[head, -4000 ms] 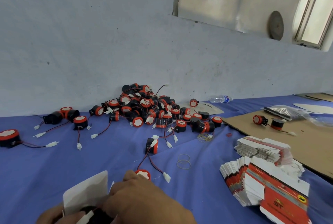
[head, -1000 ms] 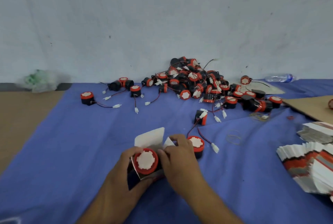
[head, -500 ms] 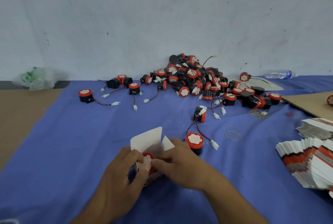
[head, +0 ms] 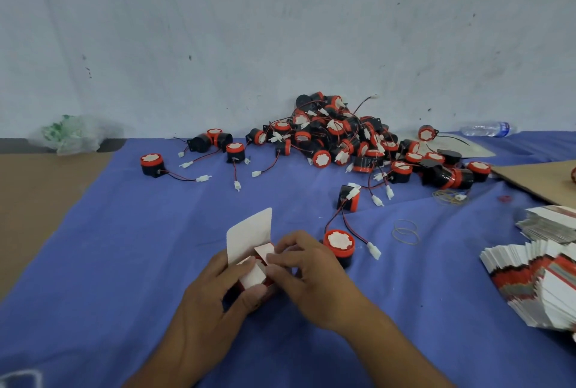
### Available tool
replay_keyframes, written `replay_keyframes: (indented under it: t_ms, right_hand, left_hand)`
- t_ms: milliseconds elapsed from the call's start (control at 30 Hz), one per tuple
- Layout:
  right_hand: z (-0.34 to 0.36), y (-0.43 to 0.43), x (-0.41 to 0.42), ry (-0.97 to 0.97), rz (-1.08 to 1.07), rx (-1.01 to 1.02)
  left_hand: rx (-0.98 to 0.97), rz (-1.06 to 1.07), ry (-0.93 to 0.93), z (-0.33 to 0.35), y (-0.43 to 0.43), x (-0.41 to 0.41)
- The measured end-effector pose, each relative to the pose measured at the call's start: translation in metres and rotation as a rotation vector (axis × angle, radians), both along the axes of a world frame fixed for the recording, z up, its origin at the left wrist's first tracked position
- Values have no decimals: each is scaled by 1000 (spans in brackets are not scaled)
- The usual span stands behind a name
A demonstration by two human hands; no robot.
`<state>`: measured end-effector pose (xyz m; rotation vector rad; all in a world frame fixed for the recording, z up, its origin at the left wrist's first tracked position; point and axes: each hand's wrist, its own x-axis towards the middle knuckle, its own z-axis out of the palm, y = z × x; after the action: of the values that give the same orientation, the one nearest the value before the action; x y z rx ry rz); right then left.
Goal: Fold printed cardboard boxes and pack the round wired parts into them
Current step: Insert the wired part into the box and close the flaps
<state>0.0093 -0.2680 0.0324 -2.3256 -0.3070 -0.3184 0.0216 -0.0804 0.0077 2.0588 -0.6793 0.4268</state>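
Your left hand [head: 215, 303] grips the box [head: 254, 277] between your hands while your right hand [head: 311, 266] pinches a side flap [head: 264, 252]. Hold firm, press that flap flat over the opening, then tuck the upright lid [head: 249, 233] down.

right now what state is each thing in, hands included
box, lid flap up, side flaps partly folded in
left hand, grips the box
right hand, pinches a side flap
round part beside the right hand, upright, loose, unpacked
pile of parts, loose, unpacked
flat boxes, stacked, unfolded
water bottle, lying on its side
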Motion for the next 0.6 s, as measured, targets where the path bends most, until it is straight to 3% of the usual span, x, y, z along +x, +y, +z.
replay_keyframes:
  t_ms: [233,600]
  right_hand:
    - [-1,-7,-2,185,59,279]
    - [-3,-9,-2,219,132,343]
  left_hand:
    - [-57,31,46,-3,2,3]
    - [-14,-19,65,-2,2,0]
